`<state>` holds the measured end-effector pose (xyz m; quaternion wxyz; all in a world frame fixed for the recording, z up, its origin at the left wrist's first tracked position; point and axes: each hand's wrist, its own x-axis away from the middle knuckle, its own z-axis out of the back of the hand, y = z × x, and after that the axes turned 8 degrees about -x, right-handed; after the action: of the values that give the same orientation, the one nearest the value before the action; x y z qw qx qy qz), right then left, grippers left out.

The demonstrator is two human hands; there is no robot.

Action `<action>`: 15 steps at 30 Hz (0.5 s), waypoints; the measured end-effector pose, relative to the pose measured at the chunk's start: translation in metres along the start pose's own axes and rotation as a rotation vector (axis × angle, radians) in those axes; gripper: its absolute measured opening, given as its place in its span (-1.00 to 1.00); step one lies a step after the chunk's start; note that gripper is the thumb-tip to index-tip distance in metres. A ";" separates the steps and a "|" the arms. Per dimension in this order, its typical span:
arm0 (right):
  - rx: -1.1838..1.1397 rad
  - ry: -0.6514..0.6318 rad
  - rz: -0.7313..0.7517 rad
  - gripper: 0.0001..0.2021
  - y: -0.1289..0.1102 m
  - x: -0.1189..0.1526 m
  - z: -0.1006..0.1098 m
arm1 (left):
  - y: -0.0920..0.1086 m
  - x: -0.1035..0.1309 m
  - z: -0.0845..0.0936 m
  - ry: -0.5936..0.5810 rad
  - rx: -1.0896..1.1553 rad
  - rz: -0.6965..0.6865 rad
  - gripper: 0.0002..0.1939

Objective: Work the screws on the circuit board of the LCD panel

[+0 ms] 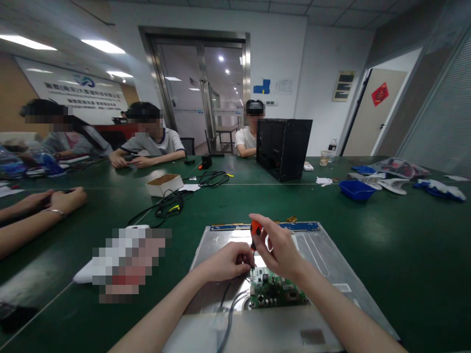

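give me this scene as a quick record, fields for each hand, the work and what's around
right hand: grips a red-and-black screwdriver, shaft pointing down
left hand: fingers by the shaft's lower end; hold unclear
work: green circuit board on a flat silver metal panel
cable: grey, left of the board
beyond panel: open white cardboard box, black computer case, blue plastic tray
surface: green table

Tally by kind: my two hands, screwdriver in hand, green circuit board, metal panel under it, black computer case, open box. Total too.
Hands: 2, left hand and right hand
Screwdriver: 1
Green circuit board: 1
Metal panel: 1
Black computer case: 1
Open box: 1
Total: 7
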<state>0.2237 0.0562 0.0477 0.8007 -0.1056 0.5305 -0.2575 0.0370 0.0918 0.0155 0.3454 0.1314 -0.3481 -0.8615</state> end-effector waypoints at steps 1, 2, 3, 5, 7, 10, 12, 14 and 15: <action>0.004 0.009 0.006 -0.60 0.000 0.000 0.000 | 0.000 0.000 0.000 0.003 -0.006 -0.001 -0.83; 0.017 0.020 0.012 -0.62 0.000 0.000 -0.001 | -0.001 0.000 0.000 0.007 -0.011 0.002 -0.83; 0.035 0.029 0.019 -0.64 0.000 0.000 -0.001 | -0.001 0.000 0.000 0.012 -0.012 0.006 -0.84; 0.073 0.040 0.029 -0.68 0.001 -0.001 -0.002 | -0.001 0.000 0.000 0.023 -0.010 0.014 -0.87; 0.087 0.037 0.034 -0.68 0.002 -0.001 -0.002 | -0.001 0.000 0.000 0.025 -0.014 0.022 -0.89; 0.069 0.024 0.025 -0.64 0.003 0.000 -0.002 | -0.001 0.000 0.000 0.012 -0.022 0.039 -0.88; 0.037 0.013 0.013 -0.59 0.003 0.001 -0.002 | -0.001 0.000 -0.001 0.013 -0.019 0.041 -0.86; 0.009 0.012 0.004 -0.55 0.003 0.001 -0.002 | -0.001 0.000 -0.001 0.014 -0.016 0.031 -0.84; 0.003 0.016 0.004 -0.53 0.003 0.002 -0.002 | -0.001 0.000 -0.001 0.014 -0.014 0.025 -0.84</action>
<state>0.2234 0.0577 0.0446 0.7972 -0.1011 0.5367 -0.2574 0.0371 0.0918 0.0137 0.3593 0.1305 -0.3410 -0.8588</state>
